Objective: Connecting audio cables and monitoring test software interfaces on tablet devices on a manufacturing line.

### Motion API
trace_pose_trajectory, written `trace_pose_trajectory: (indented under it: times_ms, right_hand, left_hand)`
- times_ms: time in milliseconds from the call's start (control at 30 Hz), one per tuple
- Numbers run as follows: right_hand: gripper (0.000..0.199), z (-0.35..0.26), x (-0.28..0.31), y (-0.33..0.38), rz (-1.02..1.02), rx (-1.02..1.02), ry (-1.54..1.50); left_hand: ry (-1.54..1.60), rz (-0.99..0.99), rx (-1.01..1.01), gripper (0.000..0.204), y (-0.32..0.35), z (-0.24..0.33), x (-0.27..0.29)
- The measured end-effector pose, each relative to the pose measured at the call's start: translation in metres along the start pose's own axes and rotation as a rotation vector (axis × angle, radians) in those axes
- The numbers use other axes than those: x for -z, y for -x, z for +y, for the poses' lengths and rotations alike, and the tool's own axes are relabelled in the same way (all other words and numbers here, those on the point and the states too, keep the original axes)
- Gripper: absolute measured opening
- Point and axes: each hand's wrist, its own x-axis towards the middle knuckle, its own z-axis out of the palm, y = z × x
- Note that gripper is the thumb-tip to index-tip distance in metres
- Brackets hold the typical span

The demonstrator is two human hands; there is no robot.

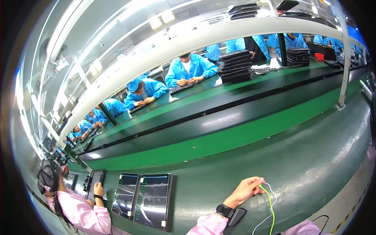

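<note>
My left hand [244,191] is raised over the green bench, its thumb and fingers pinched on a thin cord. From the pinch a bright green cord [271,207] and a thin white cord [275,194] hang down past the lower edge. I cannot tell whether the two are joined. Around my left wrist is a black band [224,210] with a dark block [237,217] beside it. My right hand is out of view; a bit of pink cloth [305,228] shows at the lower edge. Left of my hand lie two glossy dark flat panels [153,199] with pale tabs.
A co-worker in pink [84,205] sits at the left, one hand on a dark panel [96,182]. Beyond a green-edged conveyor [219,117], people in blue work at a far bench with stacks of black trays [235,66]. A white post [345,62] stands at the right.
</note>
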Motion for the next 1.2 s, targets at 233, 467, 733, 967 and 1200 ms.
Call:
trace_pose_trajectory:
  times_ms: [233,467,733,967,1200]
  right_hand:
    - [0.017,0.009,-0.003,0.012,-0.004,-0.013,-0.009]
    - [0.017,0.0,-0.011,0.006,-0.024,0.023,-0.01]
    - [0.018,0.012,-0.01,0.022,-0.043,-0.01,0.005]
    - [0.018,-0.005,-0.025,0.008,-0.106,0.029,0.035]
    - [0.018,0.007,-0.019,0.029,-0.126,-0.013,0.063]
  left_hand:
    - [-0.03,0.009,0.011,0.023,-0.001,-0.001,0.002]
    - [0.016,-0.01,-0.008,0.025,-0.002,-0.004,-0.001]
    - [-0.038,0.014,-0.002,0.026,0.001,0.004,0.0]
    - [0.031,0.014,-0.019,0.022,-0.003,-0.005,-0.005]
    - [-0.017,0.002,-0.026,0.026,-0.004,-0.004,0.002]
